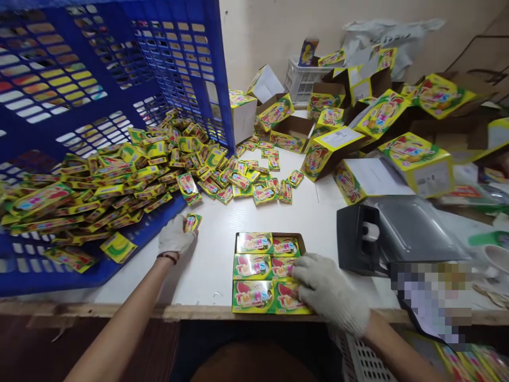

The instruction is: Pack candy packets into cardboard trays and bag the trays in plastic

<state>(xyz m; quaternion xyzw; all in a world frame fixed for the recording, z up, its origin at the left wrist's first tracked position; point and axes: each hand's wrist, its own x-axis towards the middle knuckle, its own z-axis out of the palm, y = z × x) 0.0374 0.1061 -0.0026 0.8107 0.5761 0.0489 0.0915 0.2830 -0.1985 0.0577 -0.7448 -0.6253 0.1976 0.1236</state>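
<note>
Left hand (177, 235), left of centre in the frame, has its gloved fingers closed on a small pack (193, 222) — just beside the blue crate (220, 79). At lower centre an open carton (302, 243) sits on the bench (214, 265), six packs (253, 267) showing, the right hand (324, 286) laid over its right side — gripping or not, I can't tell.
</note>
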